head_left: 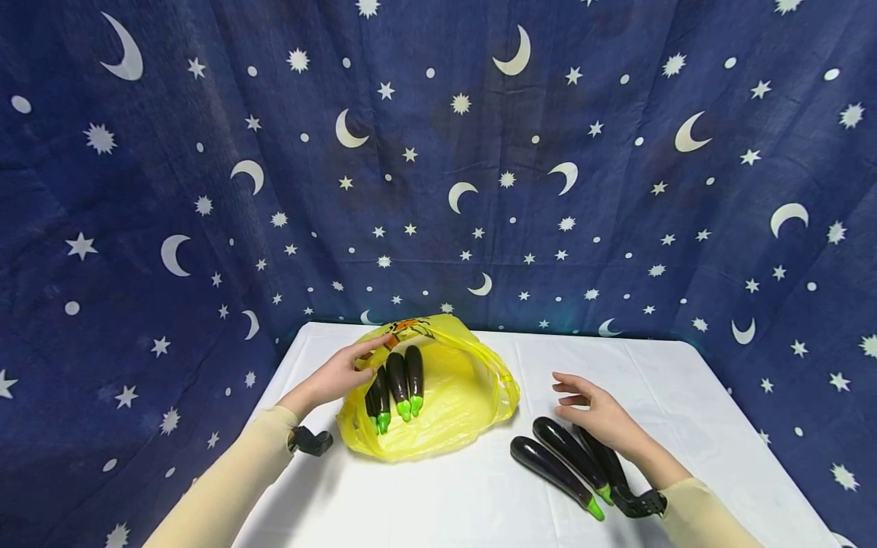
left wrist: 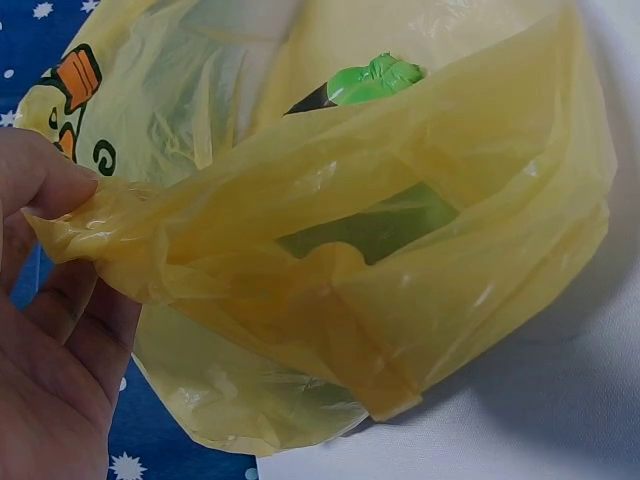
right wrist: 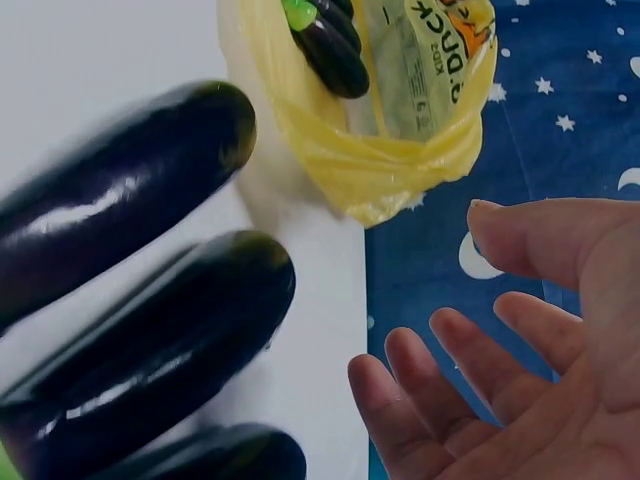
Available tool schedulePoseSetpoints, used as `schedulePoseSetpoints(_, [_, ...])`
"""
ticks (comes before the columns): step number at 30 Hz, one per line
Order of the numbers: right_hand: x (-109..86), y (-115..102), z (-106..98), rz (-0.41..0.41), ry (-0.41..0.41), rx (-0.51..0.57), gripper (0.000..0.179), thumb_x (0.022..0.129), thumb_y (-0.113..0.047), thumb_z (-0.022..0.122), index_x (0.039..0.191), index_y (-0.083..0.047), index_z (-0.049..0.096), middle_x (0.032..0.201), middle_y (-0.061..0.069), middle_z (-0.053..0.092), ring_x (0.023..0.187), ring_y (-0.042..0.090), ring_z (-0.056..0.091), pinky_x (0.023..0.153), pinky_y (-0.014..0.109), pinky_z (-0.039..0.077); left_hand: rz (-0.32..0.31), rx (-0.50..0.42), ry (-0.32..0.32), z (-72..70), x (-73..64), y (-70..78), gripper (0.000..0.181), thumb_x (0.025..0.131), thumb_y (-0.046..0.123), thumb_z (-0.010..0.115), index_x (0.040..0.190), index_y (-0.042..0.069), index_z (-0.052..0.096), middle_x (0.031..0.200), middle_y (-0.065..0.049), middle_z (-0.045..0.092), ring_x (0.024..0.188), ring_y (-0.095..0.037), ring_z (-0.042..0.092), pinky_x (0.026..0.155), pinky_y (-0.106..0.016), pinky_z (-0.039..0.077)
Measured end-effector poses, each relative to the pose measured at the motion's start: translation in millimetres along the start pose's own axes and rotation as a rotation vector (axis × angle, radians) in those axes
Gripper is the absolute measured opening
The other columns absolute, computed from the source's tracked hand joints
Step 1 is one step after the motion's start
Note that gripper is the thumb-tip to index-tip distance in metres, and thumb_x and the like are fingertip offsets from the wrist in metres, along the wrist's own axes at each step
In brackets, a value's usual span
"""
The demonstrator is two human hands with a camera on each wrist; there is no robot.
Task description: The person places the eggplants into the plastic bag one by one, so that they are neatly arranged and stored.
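Observation:
My left hand (head_left: 336, 374) pinches the left edge of a yellow plastic bag (head_left: 466, 438), its thumb and fingers on the gathered film (left wrist: 110, 225) in the left wrist view. The bag lies with its mouth facing me. Several dark eggplants (head_left: 397, 377) with green stems rest inside, toward the left. To the right, my right hand (head_left: 606, 418) hovers over three more eggplants (head_left: 548, 466) lying side by side. Its fingers are loosely bent, with nothing between them, and the right wrist view shows the eggplants (right wrist: 150, 340) beside the hand.
A white cloth covers the table (head_left: 438, 502). Behind it and on both sides hangs a dark blue curtain (head_left: 411, 190) with moons and stars. Black wrist cameras (head_left: 311, 441) are strapped to both wrists.

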State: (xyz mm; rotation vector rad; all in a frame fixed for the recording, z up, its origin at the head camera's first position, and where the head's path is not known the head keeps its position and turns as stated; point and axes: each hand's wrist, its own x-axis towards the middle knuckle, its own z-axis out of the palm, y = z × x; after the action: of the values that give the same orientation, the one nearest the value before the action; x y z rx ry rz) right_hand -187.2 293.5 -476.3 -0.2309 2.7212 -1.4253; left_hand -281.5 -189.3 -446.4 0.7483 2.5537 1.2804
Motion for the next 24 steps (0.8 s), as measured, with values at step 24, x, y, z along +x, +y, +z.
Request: schedulePoseSetpoints(24, [-19.8, 24.3, -28.0, 0.050, 0.000, -0.041, 0.072, 0.094, -0.022, 0.074, 0.153, 0.001, 0.041, 0.141, 0.029, 0.053, 0.124, 0.046, 0.054, 0.094, 0.052, 0.052, 0.013, 0.014, 0.006, -0.2, -0.6, 3.6, 0.070, 0.095, 0.001, 0.059, 0.158, 0.028, 0.043, 0.157, -0.003, 0.045, 0.125, -0.029, 0.053, 0.094, -0.041, 0.046])
